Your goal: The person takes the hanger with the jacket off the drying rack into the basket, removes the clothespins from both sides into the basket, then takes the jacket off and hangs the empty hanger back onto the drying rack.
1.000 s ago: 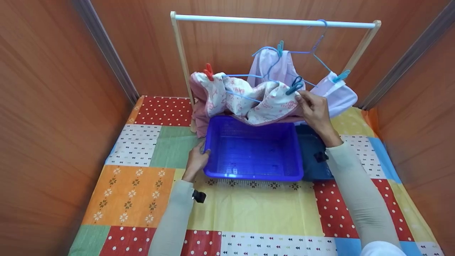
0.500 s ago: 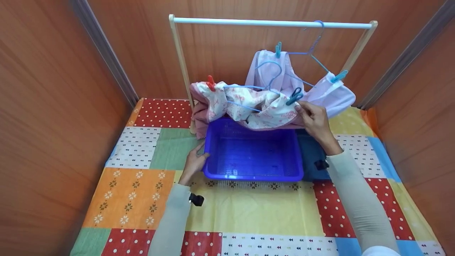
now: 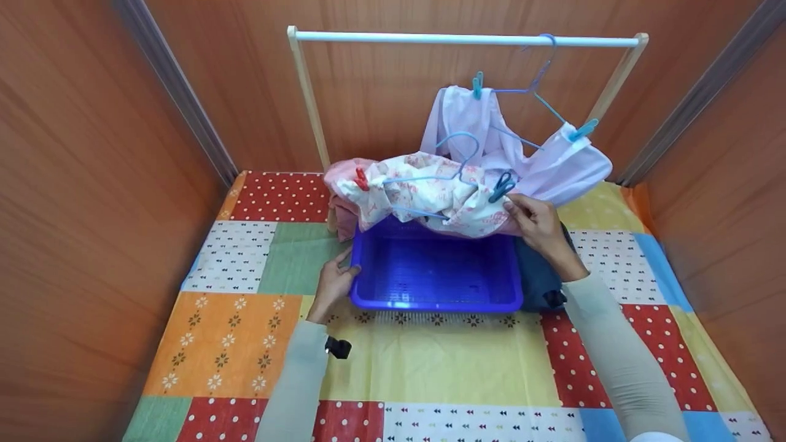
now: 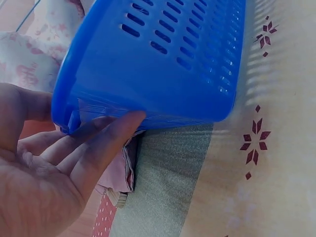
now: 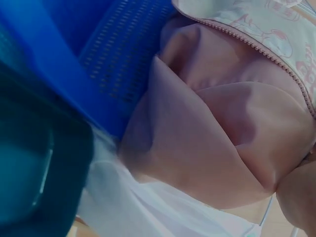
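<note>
My left hand (image 3: 334, 282) holds the left side of a blue plastic basket (image 3: 437, 306), thumb at the rim; in the left wrist view the fingers lie along its slotted outer wall. My right hand (image 3: 537, 224) pinches the right end of a pink garment with white printed lining (image 3: 424, 195). That garment is bunched on a light blue wire hanger (image 3: 424, 178), low over the basket's back. A red clothespin (image 3: 361, 179) and a dark blue clothespin (image 3: 502, 188) clip it. The right wrist view shows its pink side and zipper (image 5: 237, 37).
Behind stands a wooden rack with a white rod (image 3: 430, 38). From it hangs a lavender garment (image 3: 463, 123) on a purple-blue hanger, with light blue clothespins (image 3: 583, 130). A dark teal bin (image 3: 543, 282) sits right of the basket. Wooden panels enclose the patchwork cloth (image 3: 454, 362).
My right hand has come down, and the pink garment on its hanger has dropped and tilted toward the basket. My left hand stays at the basket, which has hardly moved.
</note>
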`<state>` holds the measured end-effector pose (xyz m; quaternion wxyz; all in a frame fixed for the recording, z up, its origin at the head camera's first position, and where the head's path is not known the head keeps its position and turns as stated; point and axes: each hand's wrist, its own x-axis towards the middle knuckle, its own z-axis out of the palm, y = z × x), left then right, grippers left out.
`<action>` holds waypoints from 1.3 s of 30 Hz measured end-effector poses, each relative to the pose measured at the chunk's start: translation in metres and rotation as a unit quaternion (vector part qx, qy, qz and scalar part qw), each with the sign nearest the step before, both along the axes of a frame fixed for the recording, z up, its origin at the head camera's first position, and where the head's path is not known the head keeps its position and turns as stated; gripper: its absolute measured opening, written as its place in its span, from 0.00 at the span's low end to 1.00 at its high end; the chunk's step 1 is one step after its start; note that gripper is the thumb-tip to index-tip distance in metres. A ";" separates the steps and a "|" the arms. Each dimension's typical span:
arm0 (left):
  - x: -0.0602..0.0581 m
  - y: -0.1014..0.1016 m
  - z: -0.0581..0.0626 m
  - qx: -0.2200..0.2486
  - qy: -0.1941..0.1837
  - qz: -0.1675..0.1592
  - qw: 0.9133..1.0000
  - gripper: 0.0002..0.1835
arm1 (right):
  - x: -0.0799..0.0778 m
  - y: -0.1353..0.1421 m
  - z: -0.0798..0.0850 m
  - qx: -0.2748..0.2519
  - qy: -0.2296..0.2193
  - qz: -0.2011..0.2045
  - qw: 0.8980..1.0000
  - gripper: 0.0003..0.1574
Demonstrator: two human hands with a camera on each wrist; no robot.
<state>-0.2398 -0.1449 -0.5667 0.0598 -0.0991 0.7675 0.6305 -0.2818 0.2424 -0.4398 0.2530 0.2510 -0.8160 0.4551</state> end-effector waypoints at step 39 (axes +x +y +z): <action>0.003 0.003 -0.003 -0.074 -0.006 0.031 0.997 0.29 | -0.021 0.023 -0.089 0.071 -0.027 0.038 0.996 0.09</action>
